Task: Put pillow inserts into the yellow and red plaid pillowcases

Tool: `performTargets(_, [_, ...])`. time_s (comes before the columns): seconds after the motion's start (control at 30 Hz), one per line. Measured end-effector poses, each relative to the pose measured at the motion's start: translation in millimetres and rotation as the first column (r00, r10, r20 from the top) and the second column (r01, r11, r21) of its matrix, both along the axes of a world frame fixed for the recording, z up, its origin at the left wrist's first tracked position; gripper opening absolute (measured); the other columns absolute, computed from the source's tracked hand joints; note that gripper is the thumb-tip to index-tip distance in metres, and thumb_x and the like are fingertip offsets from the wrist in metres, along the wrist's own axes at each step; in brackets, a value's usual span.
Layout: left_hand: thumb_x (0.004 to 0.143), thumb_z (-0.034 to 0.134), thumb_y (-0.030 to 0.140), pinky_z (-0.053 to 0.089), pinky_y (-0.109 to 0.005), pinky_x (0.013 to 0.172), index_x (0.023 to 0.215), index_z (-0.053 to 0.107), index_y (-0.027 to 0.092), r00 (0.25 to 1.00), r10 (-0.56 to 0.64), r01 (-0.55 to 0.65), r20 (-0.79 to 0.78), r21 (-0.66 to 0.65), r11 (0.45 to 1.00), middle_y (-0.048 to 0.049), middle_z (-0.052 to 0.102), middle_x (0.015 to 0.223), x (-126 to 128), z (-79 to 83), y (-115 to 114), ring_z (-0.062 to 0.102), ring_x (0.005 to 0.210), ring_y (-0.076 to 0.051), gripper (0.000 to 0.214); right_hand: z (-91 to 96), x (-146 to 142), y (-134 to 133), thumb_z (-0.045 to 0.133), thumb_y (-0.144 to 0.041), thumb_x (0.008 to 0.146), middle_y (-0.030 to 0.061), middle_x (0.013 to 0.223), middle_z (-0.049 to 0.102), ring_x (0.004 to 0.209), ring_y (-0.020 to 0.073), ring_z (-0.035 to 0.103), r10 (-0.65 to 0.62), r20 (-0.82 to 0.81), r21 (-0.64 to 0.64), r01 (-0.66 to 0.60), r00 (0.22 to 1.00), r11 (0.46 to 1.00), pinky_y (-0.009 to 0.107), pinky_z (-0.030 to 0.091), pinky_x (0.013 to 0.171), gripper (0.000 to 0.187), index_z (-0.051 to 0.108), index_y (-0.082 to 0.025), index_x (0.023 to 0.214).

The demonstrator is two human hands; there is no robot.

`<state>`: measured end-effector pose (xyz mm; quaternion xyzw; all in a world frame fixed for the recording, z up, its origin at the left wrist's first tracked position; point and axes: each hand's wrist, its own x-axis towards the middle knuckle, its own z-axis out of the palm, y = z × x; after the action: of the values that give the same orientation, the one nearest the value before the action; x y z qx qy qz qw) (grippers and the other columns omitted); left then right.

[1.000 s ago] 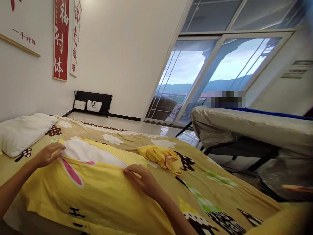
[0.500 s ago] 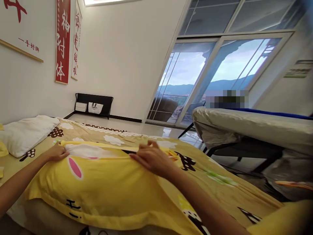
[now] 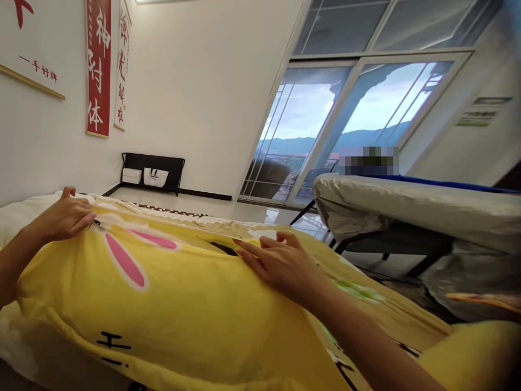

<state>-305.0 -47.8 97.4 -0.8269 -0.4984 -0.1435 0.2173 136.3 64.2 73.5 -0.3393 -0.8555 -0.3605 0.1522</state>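
A yellow pillowcase [image 3: 171,304] with pink rabbit ears and black letters covers a pillow right in front of me on the bed. My left hand [image 3: 65,217] rests on its far left corner with the fingers curled over the fabric edge. My right hand [image 3: 280,263] lies flat on the pillowcase's far right edge, fingers stretched out and together. The patterned mustard bedsheet [image 3: 366,301] shows to the right of the pillow.
A second bed with a grey cover [image 3: 407,203] stands to the right across a gap of floor. A black low shelf [image 3: 154,169] with white bags stands against the far wall. Red scrolls [image 3: 98,65] hang on the left wall. Large glass doors [image 3: 325,125] face me.
The pillow has come up closer to me and now hides the white pillow and the crumpled yellow cloth. My left hand moved up to the far corner; my right hand flattened along the far edge.
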Motion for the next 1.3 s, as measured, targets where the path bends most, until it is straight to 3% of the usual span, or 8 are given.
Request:
performTargets(0.17, [0.096, 0.034, 0.027, 0.024, -0.036, 0.081, 0.063, 0.055, 0.017, 0.973, -0.126, 0.106, -0.194, -0.112, 0.988, -0.0022, 0.063, 0.067, 3, -4.9, 12, 0.052, 0.068, -0.015, 0.041, -14.9, -4, 4, 0.032, -0.026, 0.095, 0.006, 0.062, 0.066, 0.06, 0.0174, 0.053, -0.054, 0.169, -0.082, 0.069, 0.984, 0.994, 0.035, 0.029, 0.076, 0.039, 0.07, -0.019, 0.088])
performTargets(0.4, [0.097, 0.028, 0.037, 0.027, -0.036, 0.081, 0.061, 0.055, 0.016, 0.999, -0.039, 0.044, -0.034, 0.17, 0.984, -0.0006, 0.056, 0.058, -14, 31.5, 41, 0.043, 0.056, -0.012, 0.05, 34.3, -9, 13, 0.031, -0.031, 0.095, 0.0077, 0.06, 0.064, 0.056, 0.0169, 0.049, -0.134, -0.007, 0.116, 0.134, 0.991, 0.984, 0.037, 0.026, 0.076, 0.043, 0.072, -0.018, 0.094])
performTargets(0.6, [0.096, 0.033, 0.041, 0.025, -0.036, 0.085, 0.057, 0.055, 0.017, 0.974, -0.078, 0.06, -0.213, -0.089, 0.994, 0.0008, 0.055, 0.055, -10, 6.4, 48, 0.041, 0.056, -0.011, 0.051, 16.5, -14, 19, 0.038, -0.026, 0.092, 0.0078, 0.061, 0.065, 0.057, 0.0164, 0.052, -0.056, 0.186, -0.04, 0.064, 0.981, 0.997, 0.034, 0.026, 0.071, 0.036, 0.07, -0.019, 0.078])
performTargets(0.73, [0.094, 0.033, 0.04, 0.025, -0.037, 0.088, 0.058, 0.055, 0.017, 0.997, -0.024, 0.031, -0.075, 0.093, 0.995, -0.0005, 0.056, 0.056, -9, 3.2, 56, 0.042, 0.059, -0.012, 0.049, 13.3, -9, 18, 0.036, -0.024, 0.092, 0.0071, 0.057, 0.063, 0.055, 0.0161, 0.051, -0.064, 0.074, 0.054, 0.06, 0.995, 0.997, 0.035, 0.028, 0.071, 0.037, 0.07, -0.017, 0.079])
performTargets(0.97, [0.094, 0.036, 0.042, 0.031, -0.035, 0.083, 0.052, 0.047, 0.017, 0.989, -0.094, 0.109, 0.112, -0.141, 0.984, 0.0002, 0.054, 0.052, -7, -21.1, 53, 0.037, 0.053, -0.011, 0.05, -10.7, 6, 9, 0.034, -0.029, 0.095, 0.0074, 0.058, 0.061, 0.061, 0.0175, 0.053, 0.006, -0.003, 0.031, -0.006, 1.0, 0.999, 0.035, 0.034, 0.073, 0.042, 0.07, -0.018, 0.076])
performTargets(1.07, [0.092, 0.038, 0.048, 0.036, -0.033, 0.079, 0.049, 0.048, 0.017, 0.943, -0.003, 0.067, 0.332, -0.179, 0.982, 0.0001, 0.051, 0.048, -14, -17.3, 46, 0.041, 0.054, -0.012, 0.054, -17.0, 20, 0, 0.034, -0.04, 0.094, 0.0055, 0.058, 0.06, 0.06, 0.0169, 0.054, 0.051, -0.18, -0.185, -0.084, 0.982, 0.979, 0.033, 0.039, 0.072, 0.046, 0.071, -0.021, 0.075])
performTargets(1.2, [0.091, 0.039, 0.052, 0.044, -0.029, 0.073, 0.082, 0.066, 0.017, 0.789, 0.092, 0.105, 0.608, -0.28, 0.954, -0.0051, 0.068, 0.081, -16, -27.1, 40, 0.059, 0.077, -0.018, 0.045, -40.1, 35, -2, 0.041, -0.054, 0.088, 0.0022, 0.06, 0.062, 0.057, 0.0167, 0.058, -0.128, -0.445, -0.499, -0.127, 0.887, 0.857, 0.028, 0.044, 0.057, 0.042, 0.07, -0.023, 0.091])
performTargets(1.3, [0.083, 0.052, 0.056, 0.045, -0.032, 0.088, 0.124, 0.055, 0.018, 0.848, 0.13, 0.076, 0.513, -0.362, 0.929, -0.0103, 0.062, 0.121, -11, -42.0, 43, 0.057, 0.107, -0.024, 0.056, -50.5, 38, 11, 0.054, -0.06, 0.078, 0.0096, 0.097, 0.069, 0.086, 0.0248, 0.065, -0.161, -0.566, -0.449, -0.139, 0.809, 0.883, 0.035, 0.051, 0.073, 0.053, 0.063, -0.022, 0.114])
